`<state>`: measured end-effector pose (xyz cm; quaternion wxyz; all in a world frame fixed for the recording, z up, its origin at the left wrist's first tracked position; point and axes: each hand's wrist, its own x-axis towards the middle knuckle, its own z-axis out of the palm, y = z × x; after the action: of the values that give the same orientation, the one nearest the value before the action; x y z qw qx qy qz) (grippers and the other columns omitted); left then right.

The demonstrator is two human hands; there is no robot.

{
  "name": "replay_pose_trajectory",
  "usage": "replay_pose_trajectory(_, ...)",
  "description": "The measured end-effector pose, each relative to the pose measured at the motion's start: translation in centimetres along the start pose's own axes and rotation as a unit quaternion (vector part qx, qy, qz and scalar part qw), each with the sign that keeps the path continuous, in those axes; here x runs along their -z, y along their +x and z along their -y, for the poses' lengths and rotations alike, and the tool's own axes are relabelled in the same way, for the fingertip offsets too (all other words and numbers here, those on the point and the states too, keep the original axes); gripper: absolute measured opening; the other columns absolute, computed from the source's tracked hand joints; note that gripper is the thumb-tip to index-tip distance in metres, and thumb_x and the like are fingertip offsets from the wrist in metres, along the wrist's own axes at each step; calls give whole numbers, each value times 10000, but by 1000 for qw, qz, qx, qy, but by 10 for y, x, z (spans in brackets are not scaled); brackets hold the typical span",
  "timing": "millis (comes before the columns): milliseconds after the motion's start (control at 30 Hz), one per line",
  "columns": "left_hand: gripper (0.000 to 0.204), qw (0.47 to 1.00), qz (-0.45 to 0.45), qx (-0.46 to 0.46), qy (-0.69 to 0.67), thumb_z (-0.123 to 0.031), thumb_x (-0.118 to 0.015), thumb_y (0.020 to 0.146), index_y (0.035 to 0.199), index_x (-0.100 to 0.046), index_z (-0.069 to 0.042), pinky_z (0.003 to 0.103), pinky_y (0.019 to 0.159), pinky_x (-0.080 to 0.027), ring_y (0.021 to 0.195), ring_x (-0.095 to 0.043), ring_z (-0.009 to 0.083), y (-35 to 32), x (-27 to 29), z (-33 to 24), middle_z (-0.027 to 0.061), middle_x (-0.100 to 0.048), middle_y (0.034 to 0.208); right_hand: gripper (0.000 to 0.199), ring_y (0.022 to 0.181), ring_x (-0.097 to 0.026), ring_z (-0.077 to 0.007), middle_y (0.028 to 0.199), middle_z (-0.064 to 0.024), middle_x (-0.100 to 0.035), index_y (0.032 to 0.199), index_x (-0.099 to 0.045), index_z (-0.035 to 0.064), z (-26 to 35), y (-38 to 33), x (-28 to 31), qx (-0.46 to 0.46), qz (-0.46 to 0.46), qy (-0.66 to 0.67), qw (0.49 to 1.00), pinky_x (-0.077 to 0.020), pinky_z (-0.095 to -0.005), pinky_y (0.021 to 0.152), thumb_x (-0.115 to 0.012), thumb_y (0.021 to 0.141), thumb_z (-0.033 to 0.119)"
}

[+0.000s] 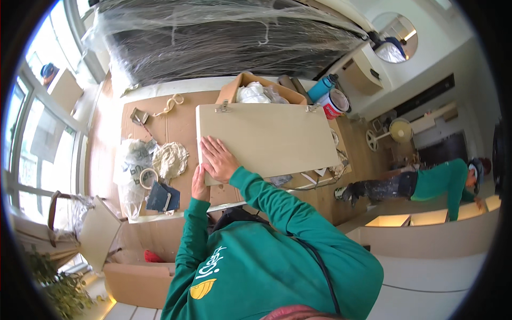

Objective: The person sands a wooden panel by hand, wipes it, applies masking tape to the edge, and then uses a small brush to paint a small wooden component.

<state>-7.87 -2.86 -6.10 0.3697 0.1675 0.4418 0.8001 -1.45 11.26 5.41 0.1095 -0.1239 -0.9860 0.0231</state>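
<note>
A cream cabinet door (277,136) lies across the work table, with metal hinges (224,106) along its far edge. My right hand (220,159) rests flat on the door's left part, fingers stretched out and holding nothing. At the near left corner, my left hand (200,184) grips the door's edge; part of its fingers is hidden at that edge. Left of the door lie a crumpled cream cloth (170,160), a roll of tape (149,178) and dark blue sanding sheets (161,197).
Behind the door stands a cardboard box (234,88) with white plastic inside, beside a blue bottle (322,88) and a paint can (336,102). Plastic film (229,42) covers a large dark piece beyond. At right, another person (437,184) bends over lit compartments (429,218).
</note>
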Motion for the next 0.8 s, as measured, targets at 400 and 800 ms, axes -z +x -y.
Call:
replay_pose_trajectory(400,541,995,-18,94,-10,-47,-623,935,1441,-439,1,359,1086,-436,1283,-530,299,6,-6,-17,168,-533,1404,853,1499,-224,-392,1590,-256,-293,1523,-305,-44,-306,-196,59,-416,-77,-68,903,-152,-519,1226,-490,963,572)
replay_pose_trajectory(800,588,987,-77,119,-74,-66,-654,880,1432,-457,-22,382,1094,-420,1302,-507,298,-4,-9,-9,166,-514,1405,775,1483,-283,-376,1568,-235,-342,1517,-336,-26,-22,-72,25,-11,-25,127,992,-200,-515,1222,-634,902,341)
